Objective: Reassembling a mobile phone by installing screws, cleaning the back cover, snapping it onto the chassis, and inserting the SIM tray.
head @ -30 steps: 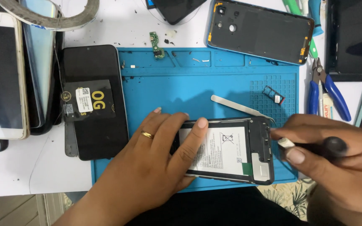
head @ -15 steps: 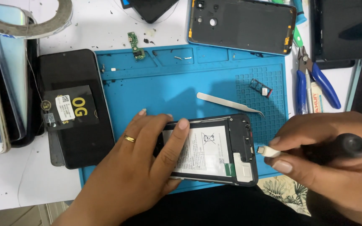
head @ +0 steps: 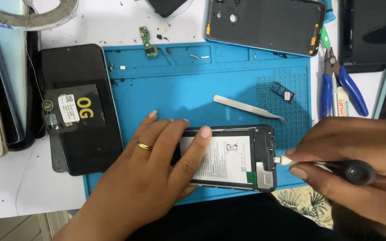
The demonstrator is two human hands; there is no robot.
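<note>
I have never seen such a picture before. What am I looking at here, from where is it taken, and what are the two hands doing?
A camera on the person's head looks down at a blue repair mat. The left hand presses on an opened phone, back cover off, battery showing. The right hand holds a black-handled tool with its white tip at the phone's edge. Nearby lie white tweezers, a SIM tray, a small green circuit board, blue-handled cutters, a removed back cover and other phones.

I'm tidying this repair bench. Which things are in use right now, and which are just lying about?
In use:
left hand pressing down the opened phone
right hand gripping a black-handled tool, its white tip at the phone's edge
blue repair mat

Lying about:
tweezers
blue cutters
black back cover
SIM tray
small green circuit board
</note>
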